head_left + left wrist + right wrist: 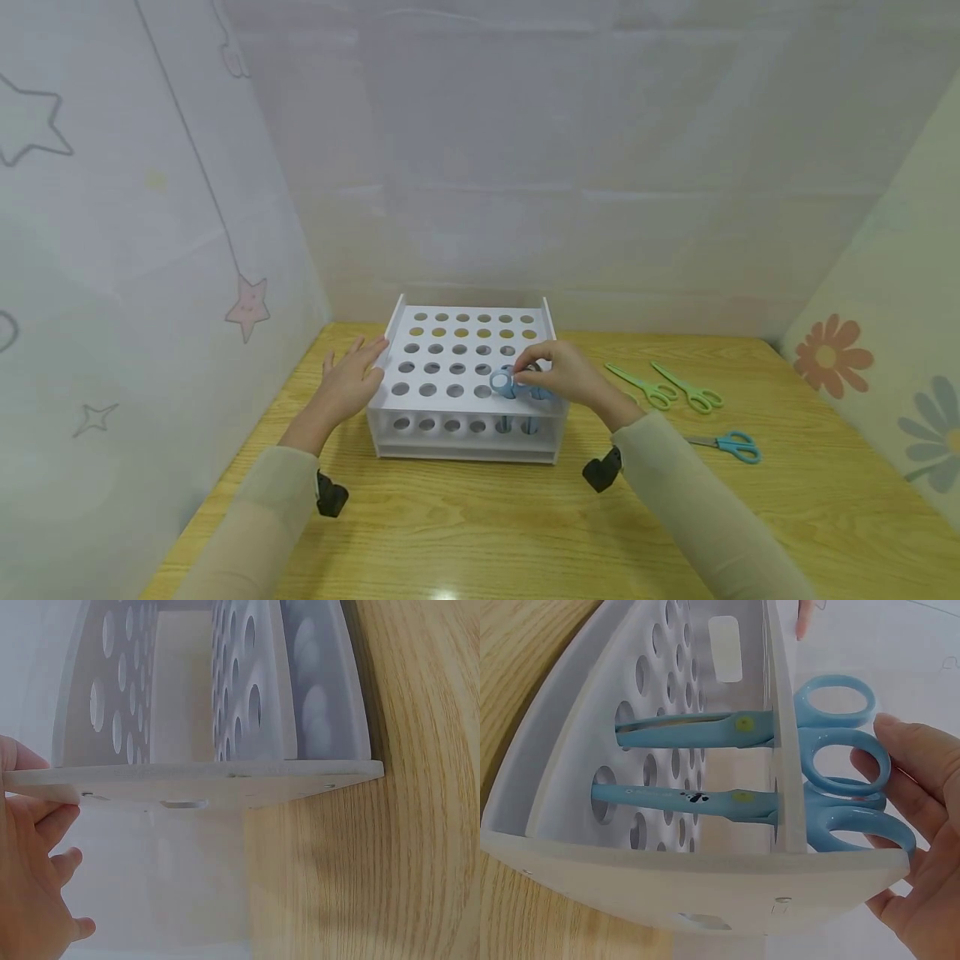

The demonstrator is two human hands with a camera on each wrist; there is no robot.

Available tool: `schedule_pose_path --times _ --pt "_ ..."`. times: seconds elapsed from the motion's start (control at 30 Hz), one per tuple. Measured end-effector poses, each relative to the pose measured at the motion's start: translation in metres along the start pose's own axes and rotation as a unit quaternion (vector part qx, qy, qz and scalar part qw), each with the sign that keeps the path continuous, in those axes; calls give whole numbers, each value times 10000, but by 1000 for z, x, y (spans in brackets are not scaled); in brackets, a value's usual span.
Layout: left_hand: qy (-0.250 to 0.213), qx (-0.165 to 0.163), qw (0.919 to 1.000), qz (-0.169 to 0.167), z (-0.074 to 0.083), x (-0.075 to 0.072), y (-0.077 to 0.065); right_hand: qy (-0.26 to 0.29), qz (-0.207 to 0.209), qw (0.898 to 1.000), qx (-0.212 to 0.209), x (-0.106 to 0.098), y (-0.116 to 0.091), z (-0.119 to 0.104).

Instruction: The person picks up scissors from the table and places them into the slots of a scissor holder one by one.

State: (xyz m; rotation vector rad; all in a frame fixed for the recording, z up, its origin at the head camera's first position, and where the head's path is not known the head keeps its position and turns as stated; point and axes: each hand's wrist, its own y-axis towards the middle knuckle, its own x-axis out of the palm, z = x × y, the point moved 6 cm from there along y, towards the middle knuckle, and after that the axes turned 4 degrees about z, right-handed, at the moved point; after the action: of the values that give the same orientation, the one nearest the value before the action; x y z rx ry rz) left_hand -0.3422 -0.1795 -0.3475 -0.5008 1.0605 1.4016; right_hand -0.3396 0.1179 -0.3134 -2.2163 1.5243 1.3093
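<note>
A white rack (465, 408) with rows of round holes stands on the table. At its left side my left hand (347, 387) grips the side panel, thumb on one face and index finger on the other, with the remaining fingers spread. Two pairs of light blue scissors stand blades down in neighbouring front holes at the rack's right end. My right hand (573, 375) pinches a handle loop of the inner scissors (679, 733). Their blades pass through the top plate and reach a hole in the lower plate. The outer scissors (712, 800) stand right beside them, next to the side panel.
To the right of the rack lie two pairs of green scissors (636, 381), with another pair of blue scissors (726, 444) nearer the front. A pale cloth wall (570, 208) rises behind the wooden table (480, 525), and patterned sheets border both sides.
</note>
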Motion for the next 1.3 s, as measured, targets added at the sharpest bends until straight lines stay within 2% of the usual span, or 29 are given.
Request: schedule_pose_path --times 0.4,0.57,0.77,1.3 --pt "-12 -53 10000 -6 -1 0 -1 492 325 9981 187 -19 -2 7" --pt "-30 -19 10000 10 0 0 -1 547 650 9962 186 -33 -3 13" --pt "-23 -19 10000 38 0 0 -1 436 882 9939 498 -51 -9 24" --pt "-38 -48 10000 -2 -1 1 0 476 955 9887 1057 -76 -34 72"
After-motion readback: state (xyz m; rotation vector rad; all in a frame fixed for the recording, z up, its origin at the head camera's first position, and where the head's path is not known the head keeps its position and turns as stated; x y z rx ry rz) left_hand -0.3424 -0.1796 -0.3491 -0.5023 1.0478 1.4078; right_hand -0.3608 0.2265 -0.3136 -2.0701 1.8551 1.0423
